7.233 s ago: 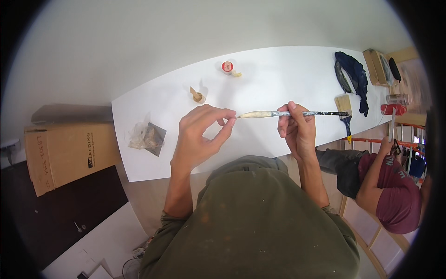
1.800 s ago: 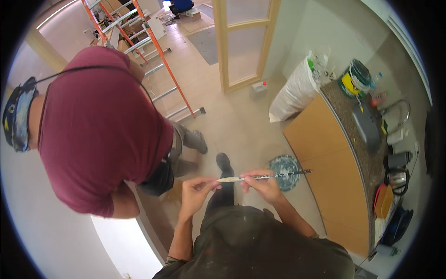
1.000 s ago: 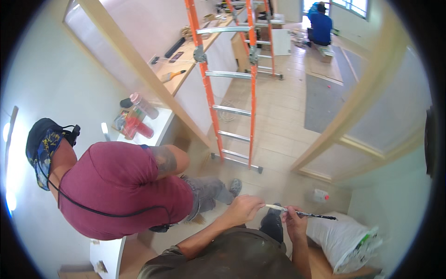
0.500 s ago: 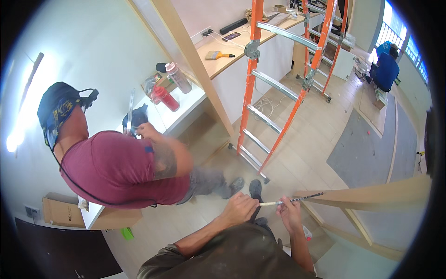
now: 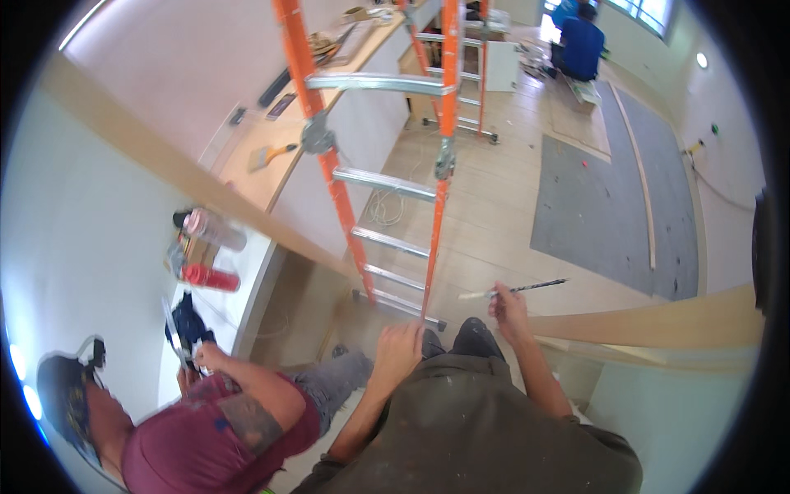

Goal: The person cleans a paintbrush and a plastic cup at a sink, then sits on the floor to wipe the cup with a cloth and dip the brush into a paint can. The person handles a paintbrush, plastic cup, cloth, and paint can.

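My right hand [image 5: 508, 313] pinches a thin stick, possibly a slim paintbrush [image 5: 536, 287], near its middle. One end of it is pale and points left; the dark end points right. The stick is held nearly level above the floor. Left of it, my left hand [image 5: 398, 352] is up in front of my body, fingers curled together, apart from the stick. Whatever those fingers may hold is hidden. An orange stepladder [image 5: 350, 206] with metal rungs stands just beyond my left hand.
At lower left a co-worker in a maroon shirt [image 5: 206, 436] handles a dark bag [image 5: 189, 321] beside a red bottle [image 5: 210, 277]. A flat brush [image 5: 270, 156] lies on the counter. A wooden edge [image 5: 658, 317] runs close by my right arm. Another person [image 5: 583, 45] sits far off.
My left hand has let go of the stick's pale end and moved left. The right hand still holds the stick. My view has turned right, shifting the ladder and co-worker leftward.
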`<state>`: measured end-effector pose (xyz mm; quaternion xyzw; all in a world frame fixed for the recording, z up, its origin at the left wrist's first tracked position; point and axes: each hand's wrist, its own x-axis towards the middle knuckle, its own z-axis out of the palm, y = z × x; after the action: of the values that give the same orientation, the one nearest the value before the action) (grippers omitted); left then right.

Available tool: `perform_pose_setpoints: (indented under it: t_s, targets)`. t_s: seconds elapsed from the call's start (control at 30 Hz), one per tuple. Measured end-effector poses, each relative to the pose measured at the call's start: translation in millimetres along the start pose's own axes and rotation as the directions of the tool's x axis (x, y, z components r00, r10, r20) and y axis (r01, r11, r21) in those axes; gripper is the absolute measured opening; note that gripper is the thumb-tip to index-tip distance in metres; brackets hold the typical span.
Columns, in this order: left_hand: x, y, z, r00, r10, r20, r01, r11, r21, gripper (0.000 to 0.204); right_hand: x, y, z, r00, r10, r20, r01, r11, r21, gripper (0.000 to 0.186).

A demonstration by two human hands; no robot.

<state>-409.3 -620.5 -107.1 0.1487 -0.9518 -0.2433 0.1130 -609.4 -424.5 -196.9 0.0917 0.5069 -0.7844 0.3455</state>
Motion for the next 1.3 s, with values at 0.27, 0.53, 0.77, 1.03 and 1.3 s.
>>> perform_pose_setpoints:
  t_s: [0.27,0.53,0.77,1.03,1.3]
  targets:
    - [74,-39,47,0.914,-0.141,0.38,0.137,0.99,0.037,0.018,156,-86,-36,0.901,-0.223,-0.371,0.279,0.955,0.102,0.02]
    - [234,3,124,0.834,-0.179,0.522,0.261,0.962,-0.087,0.027,358,-216,-63,0.859,-0.299,-0.415,0.395,0.903,0.167,0.016]
    - [428,80,173,0.668,-0.263,0.696,0.382,0.924,-0.017,0.036,492,-354,-127,0.811,-0.482,-0.332,0.422,0.874,-0.239,0.025]
    - [597,96,211,0.789,-0.268,0.553,0.344,0.938,-0.035,0.033,556,-468,-207,0.741,-0.578,-0.342,0.401,0.789,-0.465,0.033]
    - [753,121,260,0.825,-0.162,0.541,0.244,0.966,-0.083,0.031,596,-577,-223,0.731,-0.617,-0.293,0.368,0.717,-0.592,0.036]
